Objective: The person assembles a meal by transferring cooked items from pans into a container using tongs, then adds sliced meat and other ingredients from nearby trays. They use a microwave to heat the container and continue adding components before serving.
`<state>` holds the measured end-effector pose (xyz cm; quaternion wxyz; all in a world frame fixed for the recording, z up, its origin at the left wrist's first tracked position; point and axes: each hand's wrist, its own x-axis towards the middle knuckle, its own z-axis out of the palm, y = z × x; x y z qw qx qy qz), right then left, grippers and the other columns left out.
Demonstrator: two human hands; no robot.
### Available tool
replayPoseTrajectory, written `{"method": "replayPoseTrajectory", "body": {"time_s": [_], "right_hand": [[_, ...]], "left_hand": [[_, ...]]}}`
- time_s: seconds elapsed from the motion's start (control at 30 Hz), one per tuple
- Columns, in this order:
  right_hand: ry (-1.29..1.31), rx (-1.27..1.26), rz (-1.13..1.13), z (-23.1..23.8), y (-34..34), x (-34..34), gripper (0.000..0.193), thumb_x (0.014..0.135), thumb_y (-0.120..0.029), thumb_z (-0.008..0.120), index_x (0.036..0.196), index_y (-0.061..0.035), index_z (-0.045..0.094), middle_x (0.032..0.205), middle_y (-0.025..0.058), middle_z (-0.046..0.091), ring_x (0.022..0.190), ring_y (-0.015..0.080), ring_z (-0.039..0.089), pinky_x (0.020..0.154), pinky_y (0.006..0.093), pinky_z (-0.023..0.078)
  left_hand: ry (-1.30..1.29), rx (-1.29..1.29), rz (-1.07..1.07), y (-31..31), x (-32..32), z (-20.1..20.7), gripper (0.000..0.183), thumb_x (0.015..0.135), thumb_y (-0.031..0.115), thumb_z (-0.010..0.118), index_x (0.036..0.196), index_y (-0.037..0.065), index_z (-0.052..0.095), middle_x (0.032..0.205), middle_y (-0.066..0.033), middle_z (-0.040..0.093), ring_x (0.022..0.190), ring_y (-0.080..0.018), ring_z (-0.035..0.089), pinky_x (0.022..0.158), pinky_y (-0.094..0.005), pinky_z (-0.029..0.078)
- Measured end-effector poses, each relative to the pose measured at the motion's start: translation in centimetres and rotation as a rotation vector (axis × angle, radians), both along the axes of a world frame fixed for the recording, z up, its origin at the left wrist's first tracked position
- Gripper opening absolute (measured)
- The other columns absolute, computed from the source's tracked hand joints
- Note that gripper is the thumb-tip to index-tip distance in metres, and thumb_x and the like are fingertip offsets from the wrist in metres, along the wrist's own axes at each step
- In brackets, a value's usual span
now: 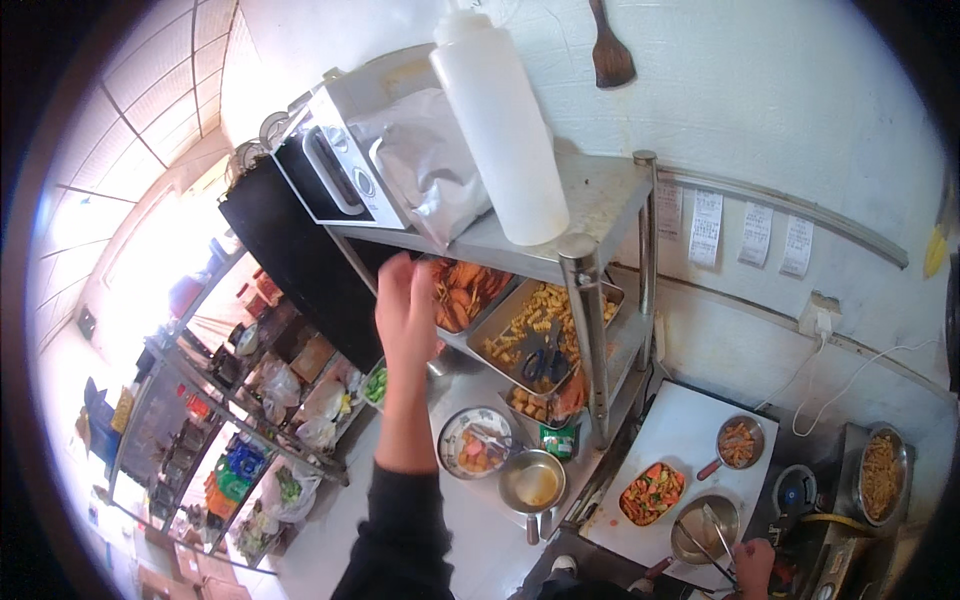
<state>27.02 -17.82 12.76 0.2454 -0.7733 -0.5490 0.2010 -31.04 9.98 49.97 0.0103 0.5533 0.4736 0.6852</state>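
My left hand (pixel 397 303) is raised in front of the metal shelf, somewhat blurred. Its fingers look extended and slightly apart, and nothing shows in them. Beside it in the picture is a tray of orange-brown cooked pieces (pixel 467 294). At the lower right, my right hand (pixel 755 563) is closed around what looks like a pair of tongs (pixel 722 566). Their two thin arms reach down into a round pan (pixel 690 546) on the white worktop. Just behind that pan lies an oval dish of mixed orange and green vegetables (pixel 653 494).
A squeeze bottle (pixel 505 130) and microwave (pixel 340 165) stand on the shelf top. Below are a tray of spiral pasta (pixel 545 310) with black-handled scissors, a patterned bowl (pixel 470 440) and a saucepan (pixel 533 482). A small pan (pixel 740 440) stands rear right; stocked racks (pixel 230 400) line the left.
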Motion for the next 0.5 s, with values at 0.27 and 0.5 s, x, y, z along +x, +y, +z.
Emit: {"method": "replayPoseTrajectory", "body": {"time_s": [0.27,0.5], "right_hand": [[0.004,0.531,-0.133,6.1,1.9,-11.8,0.032,0.089,-0.004,0.056,0.121,-0.0011,0.062,0.105,0.0169,0.068,0.091,0.0345,0.067,0.084,0.0415,0.054],[0.276,0.462,-0.025,13.3,5.9,-17.9,0.029,0.086,-0.006,0.065,0.116,-0.0042,0.065,0.108,0.0178,0.068,0.098,0.0334,0.068,0.087,0.0422,0.054]], "left_hand": [[0.172,-0.096,0.243,10.1,-4.2,9.8,0.06,0.094,0.05,0.071,0.076,-0.007,0.069,0.058,-0.0075,0.057,0.057,-0.0168,0.053,0.054,-0.0355,0.044],[0.053,0.257,-0.004,8.9,-4.0,7.2,0.032,0.103,0.019,0.061,0.113,-0.01,0.072,0.094,-0.0202,0.075,0.087,-0.0205,0.071,0.081,-0.0328,0.056]]}}
